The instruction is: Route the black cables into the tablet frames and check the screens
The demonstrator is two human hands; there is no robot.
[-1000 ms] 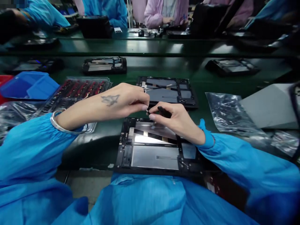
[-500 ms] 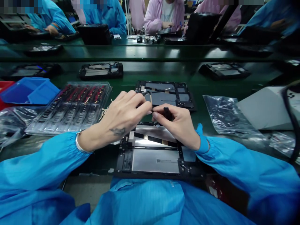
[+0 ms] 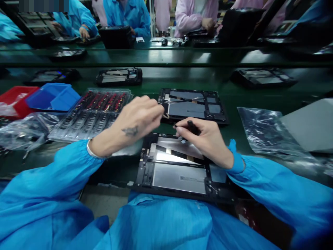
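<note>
The flat device (image 3: 179, 165) lies nearly level on the table (image 3: 231, 133), right in front of you, its six o'clock side towards your lap. Taking it as the clock's centre, a second device (image 3: 189, 106) sits at twelve, the clear parts tray (image 3: 91, 114) at ten and the plastic bag (image 3: 265, 128) at two.

Your right hand (image 3: 205, 135), at one, has thumb and forefinger drawn together at a tiny dark piece (image 3: 176, 126), and a slim dark tool (image 3: 193, 127) is gripped in the same hand. Your left hand (image 3: 140, 113), at eleven, is curled, with a pale strip (image 3: 166, 116) by its fingertips; I can't tell whether you're pinching it.

Expect the device to feel stiff yet fairly light. Grasp its black rim at nine and three, sparing the smooth silver panel (image 3: 166, 176) and the dark ribbon (image 3: 182, 156), which probably creases easily. The tiny piece likely drops easily; pinch its edges.
</note>
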